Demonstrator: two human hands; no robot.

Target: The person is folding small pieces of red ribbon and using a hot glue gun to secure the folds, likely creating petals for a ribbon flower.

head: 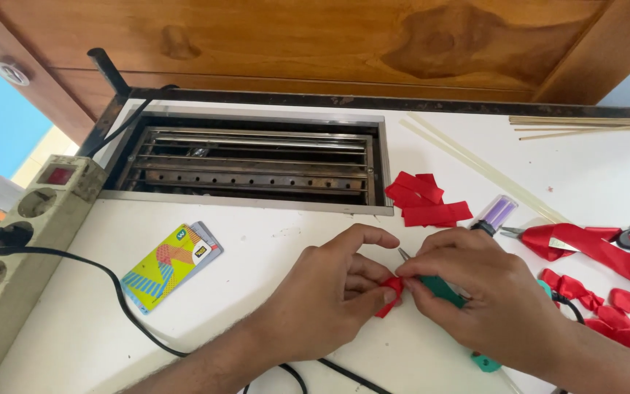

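Near, centre of the table (271, 241): small red ribbon piece (390, 294), pinched in my left hand (329, 292) to keep its fold. My right hand (475, 292) grasps green-handled tweezers (439, 288) beside it. Farther right: cut ribbon pieces (426, 198) (heaped within reach).

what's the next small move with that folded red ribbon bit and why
Probably press the fold tighter. The left hand pinches the small red ribbon piece at its fingertips, while the right hand holds a green-handled tool against it. The piece looks only partly folded, and finished folded pieces lie to the right.
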